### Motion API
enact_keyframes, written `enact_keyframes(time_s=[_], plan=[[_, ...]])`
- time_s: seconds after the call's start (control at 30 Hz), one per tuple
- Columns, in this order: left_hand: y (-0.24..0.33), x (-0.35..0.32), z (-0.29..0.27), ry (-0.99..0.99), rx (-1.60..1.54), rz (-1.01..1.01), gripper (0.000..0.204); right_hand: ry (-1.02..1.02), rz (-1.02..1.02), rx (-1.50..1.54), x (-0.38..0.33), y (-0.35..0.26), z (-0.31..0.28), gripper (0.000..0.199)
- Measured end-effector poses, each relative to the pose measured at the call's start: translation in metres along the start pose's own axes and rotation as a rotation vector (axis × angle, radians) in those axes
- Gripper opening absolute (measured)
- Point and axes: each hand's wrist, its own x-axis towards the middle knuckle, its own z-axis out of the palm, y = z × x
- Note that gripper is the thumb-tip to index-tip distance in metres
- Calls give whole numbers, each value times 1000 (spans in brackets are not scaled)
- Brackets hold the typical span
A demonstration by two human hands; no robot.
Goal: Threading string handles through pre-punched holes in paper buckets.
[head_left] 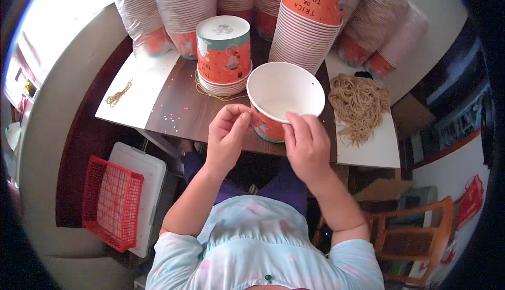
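Note:
A white-lined paper bucket (284, 91) with an orange printed outside stands near the front edge of the table, mouth up and slightly tilted toward me. My right hand (309, 144) grips its near rim, thumb and fingers on either side of the wall. At the bucket's left, my left hand (227, 132) is closed in a pinch close to the rim; what lies between its fingertips is too small to make out. A small dark spot shows inside the wall at the right. Behind my left hand is a short upside-down stack of orange buckets (225, 51), with thin cord around its base.
A tall bucket stack (305, 37) rises behind; plastic-wrapped stacks (187, 11) line the back. Tan cords (360, 106) are heaped at right, and a small cord bundle (119, 94) lies left. Beside the table are a red basket (113, 200) and a wooden chair (413, 237).

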Motion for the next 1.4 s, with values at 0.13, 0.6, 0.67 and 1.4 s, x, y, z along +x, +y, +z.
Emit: enact_keyframes(time_s=[0.13, 0.6, 0.67, 1.4], plan=[[-5, -19, 8, 60, 147, 9, 14, 42, -118, 117, -33, -27, 16, 24], [-4, -37, -6, -115, -171, -162, 37, -232, 34, 442, 16, -20, -52, 11], [-3, -38, -4, -125, -197, -169, 44, -290, 139, 516, 13, -26, -50, 10], [-1, -44, 7, -237, 125, -78, 66, -335, 69, 293, -12, -26, -17, 13]])
